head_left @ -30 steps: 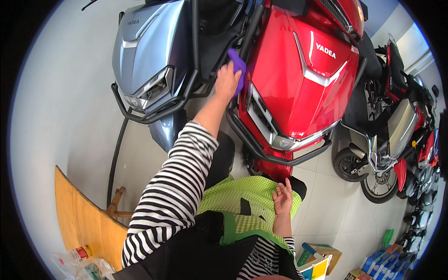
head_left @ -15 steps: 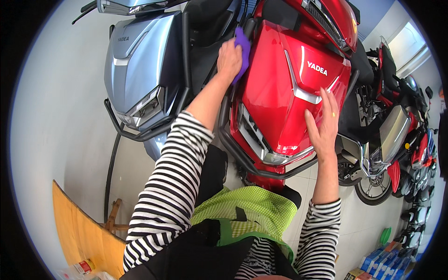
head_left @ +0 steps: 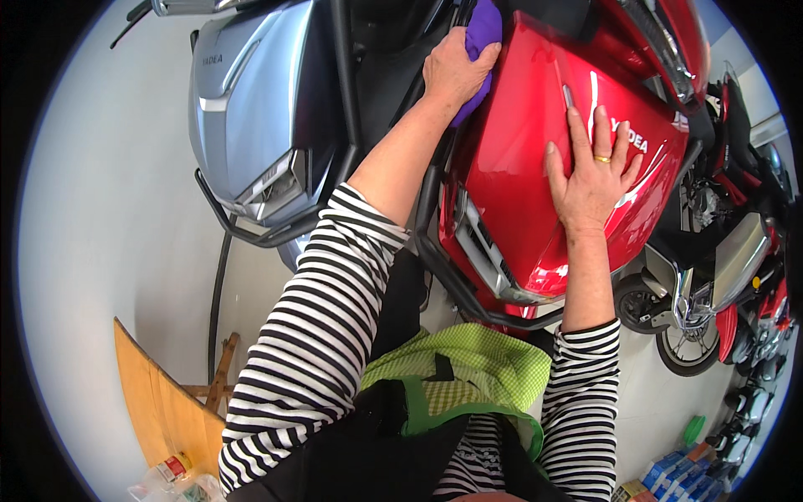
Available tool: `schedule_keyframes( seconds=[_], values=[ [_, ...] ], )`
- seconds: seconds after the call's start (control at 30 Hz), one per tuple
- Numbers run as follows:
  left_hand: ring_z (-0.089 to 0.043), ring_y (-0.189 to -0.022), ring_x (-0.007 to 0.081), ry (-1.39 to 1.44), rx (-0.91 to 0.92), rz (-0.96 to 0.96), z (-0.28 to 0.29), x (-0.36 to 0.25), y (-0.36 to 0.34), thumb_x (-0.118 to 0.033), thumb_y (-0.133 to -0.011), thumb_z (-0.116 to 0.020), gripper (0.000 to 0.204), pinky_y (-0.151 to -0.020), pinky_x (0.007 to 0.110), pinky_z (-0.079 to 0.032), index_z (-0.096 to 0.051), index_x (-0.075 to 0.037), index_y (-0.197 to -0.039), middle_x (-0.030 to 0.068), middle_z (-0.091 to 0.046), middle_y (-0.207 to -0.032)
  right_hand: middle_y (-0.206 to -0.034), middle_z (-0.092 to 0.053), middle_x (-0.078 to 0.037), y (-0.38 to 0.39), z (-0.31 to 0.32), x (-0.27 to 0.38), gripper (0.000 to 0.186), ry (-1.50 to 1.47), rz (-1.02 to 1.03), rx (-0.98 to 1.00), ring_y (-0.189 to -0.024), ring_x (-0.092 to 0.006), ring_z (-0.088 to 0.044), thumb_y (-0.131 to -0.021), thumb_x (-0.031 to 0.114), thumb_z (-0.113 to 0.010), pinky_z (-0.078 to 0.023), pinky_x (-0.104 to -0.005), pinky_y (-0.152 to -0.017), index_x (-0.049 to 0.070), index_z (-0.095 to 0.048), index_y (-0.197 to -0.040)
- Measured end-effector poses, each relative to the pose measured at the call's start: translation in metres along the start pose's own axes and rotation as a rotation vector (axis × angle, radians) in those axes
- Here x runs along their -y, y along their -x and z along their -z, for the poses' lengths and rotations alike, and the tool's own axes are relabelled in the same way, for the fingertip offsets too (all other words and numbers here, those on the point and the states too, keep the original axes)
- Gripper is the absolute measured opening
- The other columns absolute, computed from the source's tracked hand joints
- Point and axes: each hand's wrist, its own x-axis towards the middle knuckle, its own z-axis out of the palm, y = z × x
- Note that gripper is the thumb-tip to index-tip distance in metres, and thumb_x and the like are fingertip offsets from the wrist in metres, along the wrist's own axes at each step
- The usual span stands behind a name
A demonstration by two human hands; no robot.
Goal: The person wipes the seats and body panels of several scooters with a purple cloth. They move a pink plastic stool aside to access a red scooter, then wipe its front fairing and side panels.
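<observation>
My left hand (head_left: pixel 456 71) grips a purple cloth (head_left: pixel 482 33), pressing it along the black guard bar (head_left: pixel 428 188) at the left side of a red scooter (head_left: pixel 523 125). The cloth hangs past my thumb, and part of it is hidden behind my fingers. My right hand (head_left: pixel 590 176) lies spread on the scooter's red front panel, fingers apart, with a gold ring on one finger. It covers part of the panel's silver trim and lettering.
Close on the left stands a light blue scooter (head_left: pixel 251 92) with its own black guard bar. Further right are a parked motorbike (head_left: pixel 711 268) and several more. A wooden board (head_left: pixel 155 402) leans at lower left; blue boxes (head_left: pixel 677 477) sit at lower right.
My left hand has moved up and to the right with the purple cloth. My right hand, earlier hovering lower by the silver trim, now rests flat higher on the panel. The view has shifted.
</observation>
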Motion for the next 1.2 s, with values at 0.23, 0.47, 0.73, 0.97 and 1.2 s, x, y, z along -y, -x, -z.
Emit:
schedule_keyframes(
  seconds=[0.23,0.47,0.73,0.97,1.2],
  values=[
    [-0.062,-0.102,0.0388,-0.067,-0.125,-0.070,-0.007,0.046,0.051,-0.043,-0.086,-0.065,0.047,-0.089,0.042,-0.049,-0.062,-0.005,-0.114,0.0182,-0.065,-0.110,-0.151,-0.042,0.003,0.002,-0.003,0.000,0.050,-0.014,0.001,-0.041,-0.142,-0.0310,-0.031,-0.082,0.047,-0.065,-0.019,-0.0660,-0.110,0.032,-0.063,-0.130],
    [-0.059,-0.105,0.0402,-0.199,0.330,0.207,0.024,0.110,0.152,-0.043,-0.090,-0.059,0.048,-0.090,0.048,-0.047,-0.060,-0.002,-0.115,0.0212,-0.063,-0.110,-0.150,-0.044,0.002,0.004,-0.009,-0.005,0.049,-0.019,0.024,-0.072,-0.141,-0.0318,-0.033,-0.085,0.051,-0.062,-0.019,-0.0666,-0.110,0.034,-0.061,-0.131],
    [-0.060,-0.105,0.0427,-0.282,0.409,0.461,0.033,0.109,0.208,-0.047,-0.089,-0.054,0.057,-0.093,0.047,-0.048,-0.060,0.005,-0.111,0.0289,-0.064,-0.111,-0.148,-0.046,0.001,0.003,-0.011,-0.007,0.049,-0.009,0.039,-0.091,-0.142,-0.0310,-0.033,-0.087,0.053,-0.059,-0.017,-0.0654,-0.111,0.035,-0.059,-0.132],
    [-0.064,-0.097,0.0425,0.043,0.220,0.659,0.040,0.110,0.251,-0.046,-0.093,-0.045,0.058,-0.087,0.047,-0.048,-0.065,0.007,-0.104,0.0284,-0.067,-0.098,-0.148,-0.046,0.001,0.004,-0.019,-0.015,0.049,-0.007,0.093,-0.136,-0.142,-0.0290,-0.032,-0.089,0.056,-0.056,-0.017,-0.0633,-0.113,0.034,-0.059,-0.132],
    [-0.062,-0.100,0.0462,0.144,0.232,0.900,0.030,0.107,0.342,-0.044,-0.101,-0.033,0.059,-0.088,0.047,-0.048,-0.062,0.007,-0.108,0.0291,-0.066,-0.100,-0.149,-0.042,-0.011,0.069,0.003,0.005,0.055,-0.506,0.148,-0.079,-0.140,-0.0366,-0.033,-0.083,0.029,-0.067,-0.021,-0.0578,-0.115,0.018,-0.056,-0.135]
  ],
)
